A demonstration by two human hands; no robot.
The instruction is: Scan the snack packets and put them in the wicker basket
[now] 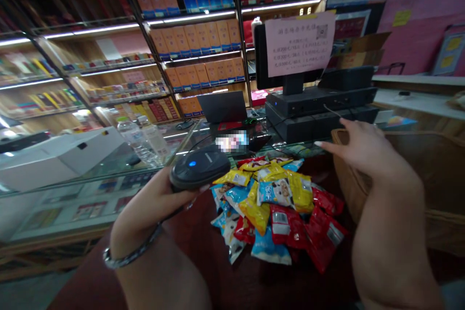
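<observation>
My left hand (152, 203) grips a dark handheld barcode scanner (199, 167) with a blue light on top; its cable runs back along my wrist, which wears a metal bracelet. The scanner hovers at the left edge of a pile of small snack packets (279, 208) in yellow, red and blue, lying on a dark red counter (203, 252). My right hand (358, 147) is open with fingers stretched out, reaching over the rim of a brown bag (436, 169) toward the black register base (319, 106).
A monitor (290, 53) with a pink paper notice stands on the register. A small laptop (222, 106), two water bottles (141, 140) and a white box (61, 155) sit on the glass display case. Shelves of boxed goods line the back wall.
</observation>
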